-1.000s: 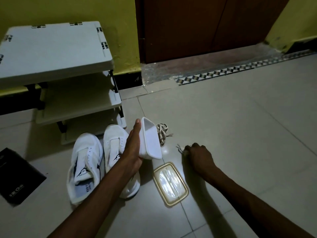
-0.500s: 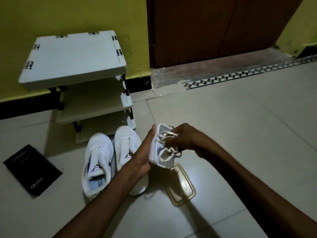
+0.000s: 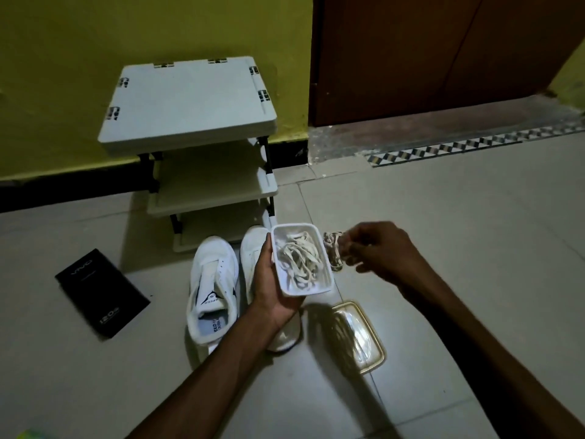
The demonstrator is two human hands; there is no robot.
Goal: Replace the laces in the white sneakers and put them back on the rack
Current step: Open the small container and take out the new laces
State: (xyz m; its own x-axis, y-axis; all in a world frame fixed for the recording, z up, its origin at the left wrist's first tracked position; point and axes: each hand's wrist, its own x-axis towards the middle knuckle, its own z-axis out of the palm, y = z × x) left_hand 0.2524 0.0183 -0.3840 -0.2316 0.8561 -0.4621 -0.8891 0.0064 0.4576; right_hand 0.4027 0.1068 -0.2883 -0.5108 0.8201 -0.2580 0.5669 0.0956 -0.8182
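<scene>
L hand (image 3: 269, 289) is cupping a white tub (image 3: 323, 288) from below, fingers wrapping its left side, w/ a tangle of pale laces (image 3: 299, 261) lying inside. R hand (image 3: 380, 251), fingers curled, is pinching a patterned lace bundle (image 3: 333, 248) just beside the tub's right wall. The white sneakers (image 3: 212, 274) are sitting side by side on the floor in front of the rack (image 3: 190, 99), one partly hidden behind the L hand. Clear lid (image 3: 364, 340) is lying on the tiles nearby; black box (image 3: 101, 293) is lying off to the left.

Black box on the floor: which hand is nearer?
Left. The left hand holds the container, right of the box; the right hand is farther right, past the container.
</scene>
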